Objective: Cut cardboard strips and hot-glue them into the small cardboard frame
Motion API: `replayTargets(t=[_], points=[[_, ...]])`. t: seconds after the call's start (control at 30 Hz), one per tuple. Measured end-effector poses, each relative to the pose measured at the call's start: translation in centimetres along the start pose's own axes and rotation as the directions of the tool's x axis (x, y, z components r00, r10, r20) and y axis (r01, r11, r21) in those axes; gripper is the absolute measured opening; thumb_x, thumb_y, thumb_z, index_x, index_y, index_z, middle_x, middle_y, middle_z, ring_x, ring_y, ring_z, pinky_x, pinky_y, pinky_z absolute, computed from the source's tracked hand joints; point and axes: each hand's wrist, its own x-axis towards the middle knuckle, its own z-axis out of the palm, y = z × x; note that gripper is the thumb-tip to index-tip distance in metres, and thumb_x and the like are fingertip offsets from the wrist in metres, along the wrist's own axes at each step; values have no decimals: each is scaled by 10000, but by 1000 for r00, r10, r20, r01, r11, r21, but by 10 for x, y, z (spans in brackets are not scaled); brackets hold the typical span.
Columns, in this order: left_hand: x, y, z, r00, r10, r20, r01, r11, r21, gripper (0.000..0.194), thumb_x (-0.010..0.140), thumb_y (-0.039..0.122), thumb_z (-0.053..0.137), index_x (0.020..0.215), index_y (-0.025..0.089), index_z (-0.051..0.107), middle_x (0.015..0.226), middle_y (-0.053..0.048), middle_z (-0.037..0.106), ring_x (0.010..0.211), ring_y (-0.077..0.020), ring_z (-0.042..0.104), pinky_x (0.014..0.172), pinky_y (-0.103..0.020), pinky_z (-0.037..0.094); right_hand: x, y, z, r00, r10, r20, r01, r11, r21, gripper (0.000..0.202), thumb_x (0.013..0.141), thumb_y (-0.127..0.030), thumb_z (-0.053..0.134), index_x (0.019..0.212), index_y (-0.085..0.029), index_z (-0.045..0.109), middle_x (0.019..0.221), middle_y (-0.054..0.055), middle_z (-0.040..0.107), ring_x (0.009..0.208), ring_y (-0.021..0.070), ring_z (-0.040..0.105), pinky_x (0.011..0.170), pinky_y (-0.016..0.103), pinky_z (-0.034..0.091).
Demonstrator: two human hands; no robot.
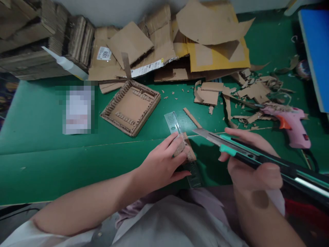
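My left hand (pixel 163 157) presses a clear plastic ruler (pixel 170 120) onto a small piece of cardboard (pixel 191 152) near the table's front edge, fingers bent over both. My right hand (pixel 259 176) is wrapped round a black and green utility knife (pixel 238 151). Its blade is out, pointing left, a little above the table and to the right of the ruler. Just beyond the blade tip lies a thin cardboard strip (pixel 192 117). A shallow square cardboard tray (pixel 131 107) with corrugated edges sits farther left. Part of the ruler is hidden under my left fingers.
A pink glue gun (pixel 295 128) lies on the right among torn cardboard scraps (pixel 254 91). Flattened cardboard (pixel 159 39) and stacked sheets (pixel 25 51) line the back. A white nozzled bottle (pixel 68 65) leans there. A blue board (pixel 317 51) stands at far right.
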Motion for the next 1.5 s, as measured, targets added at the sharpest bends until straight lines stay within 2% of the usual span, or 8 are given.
replayTargets(t=[0.1,0.27,0.67,0.8,0.9,1.03,1.2,1.5], points=[[0,0,0,1000,3,4,-3,1000,12,553,842,493,477,1186,60,494,1226,-229,500,1282,-345,354,1053,-530,351,5,-3,7,996,-31,-78,43,987,158,368,728,-459,542,967,-195,633,648,-2,612,392,138,550,336,276,393],[2,1,-3,1000,11,11,-11,999,40,559,843,510,473,1180,65,492,1220,-206,520,1273,-329,377,1075,-515,336,7,-4,15,990,-45,-135,56,995,81,317,686,-367,618,952,-208,555,682,-8,598,427,138,562,374,274,436],[2,2,-3,1000,25,-8,-25,997,70,554,838,514,480,1147,55,511,1207,-204,534,1254,-331,405,1070,-498,349,0,-13,5,996,65,54,-56,988,-146,350,699,-219,648,1038,-214,565,886,38,628,656,163,642,597,304,539],[2,1,-3,1000,20,1,-20,998,66,554,843,516,467,1153,58,511,1198,-190,545,1258,-330,399,1097,-498,311,3,-11,5,977,-95,190,149,945,-292,345,683,-215,650,1019,-241,579,883,24,664,678,165,650,626,294,553],[2,1,-2,999,21,24,-22,999,50,551,857,513,440,1166,61,506,1201,-174,549,1266,-315,391,1124,-489,266,7,-12,8,915,-246,319,352,872,-339,327,688,-209,616,1007,-263,573,871,9,693,700,172,663,662,289,562],[2,1,-2,998,10,55,-13,999,42,559,859,517,430,1186,67,485,1237,-166,529,1286,-295,364,1135,-477,247,13,-14,11,821,-294,489,497,789,-360,261,718,-237,554,978,-244,557,787,6,702,635,171,668,584,274,559],[2,1,-2,998,-8,57,7,1000,24,543,855,528,430,1141,75,515,1221,-152,535,1282,-295,365,1152,-455,214,15,-13,6,786,-324,526,547,761,-349,219,748,-248,530,962,-208,554,730,29,689,603,167,663,529,258,539],[3,0,0,999,-8,51,7,1000,29,562,850,546,427,1152,79,505,1183,-142,558,1271,-287,377,1152,-452,207,12,-17,3,791,-315,524,529,784,-326,249,728,-220,563,977,-214,561,739,31,684,596,166,651,557,274,535]])
